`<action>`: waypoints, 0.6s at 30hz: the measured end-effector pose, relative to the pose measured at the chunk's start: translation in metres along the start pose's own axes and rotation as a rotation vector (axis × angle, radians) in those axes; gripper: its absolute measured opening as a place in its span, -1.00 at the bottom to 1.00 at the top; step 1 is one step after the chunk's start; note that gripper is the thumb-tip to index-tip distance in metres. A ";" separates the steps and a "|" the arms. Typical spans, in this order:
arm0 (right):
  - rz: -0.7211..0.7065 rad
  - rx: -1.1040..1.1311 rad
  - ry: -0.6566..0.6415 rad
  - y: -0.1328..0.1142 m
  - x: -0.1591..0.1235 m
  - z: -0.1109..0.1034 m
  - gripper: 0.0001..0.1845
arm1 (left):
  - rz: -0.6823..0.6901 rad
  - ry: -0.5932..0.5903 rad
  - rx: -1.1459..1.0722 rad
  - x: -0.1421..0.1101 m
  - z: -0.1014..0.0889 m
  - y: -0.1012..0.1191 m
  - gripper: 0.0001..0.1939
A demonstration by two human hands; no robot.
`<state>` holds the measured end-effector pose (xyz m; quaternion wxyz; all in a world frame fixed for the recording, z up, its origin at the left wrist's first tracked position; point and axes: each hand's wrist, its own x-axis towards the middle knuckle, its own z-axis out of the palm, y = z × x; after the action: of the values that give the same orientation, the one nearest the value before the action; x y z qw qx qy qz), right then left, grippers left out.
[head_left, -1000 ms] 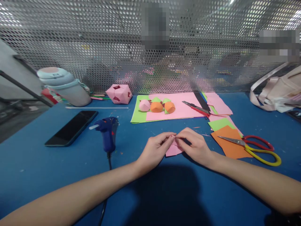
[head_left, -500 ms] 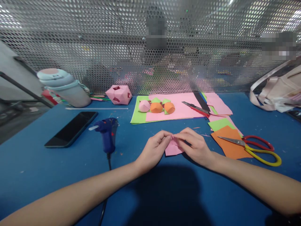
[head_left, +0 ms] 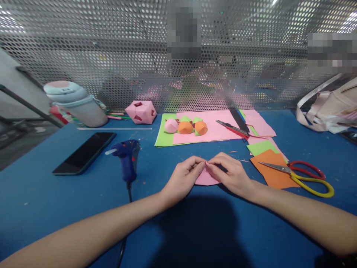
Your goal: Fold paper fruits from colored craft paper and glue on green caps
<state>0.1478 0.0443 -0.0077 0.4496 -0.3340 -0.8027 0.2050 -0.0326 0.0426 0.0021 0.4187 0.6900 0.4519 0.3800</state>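
Pink paper (head_left: pixel 206 179) is in play, low over the blue bench (head_left: pixel 55 208), right between the two hands! The left hand (head_left: pixel 182 178) has its thumb and fingers pinched on the top edge; the right hand (head_left: pixel 231 173) pinches the same edge, fingertips nearly meeting, so the grip is closed on the paper from both sides. And here's the change: half a second ago less of the lower edge showed; now it spreads wider beneath the fingers, with a slight bend along it. That suggests the sheet is being shaped at the top, though the fingers hide the pinched part and I can't tell how it lies. To the right, scissors (head_left: pixel 286 169) rest across orange paper (head_left: pixel 267 178); off to the left lies the blue glue gun (head_left: pixel 128 162), untouched.
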 end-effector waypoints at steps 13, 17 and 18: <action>-0.007 -0.024 0.003 0.002 -0.001 0.000 -0.87 | 0.041 0.006 0.066 -0.001 0.001 0.000 -0.77; -0.021 -0.040 -0.011 0.003 -0.001 0.000 -0.87 | 0.059 0.023 0.088 -0.001 0.002 -0.001 -0.79; -0.031 -0.046 -0.016 0.004 -0.002 0.000 -0.87 | 0.065 0.025 0.094 -0.001 0.002 -0.001 -0.80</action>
<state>0.1495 0.0458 -0.0111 0.4383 -0.3301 -0.8160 0.1820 -0.0317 0.0413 0.0005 0.3678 0.7183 0.4517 0.3804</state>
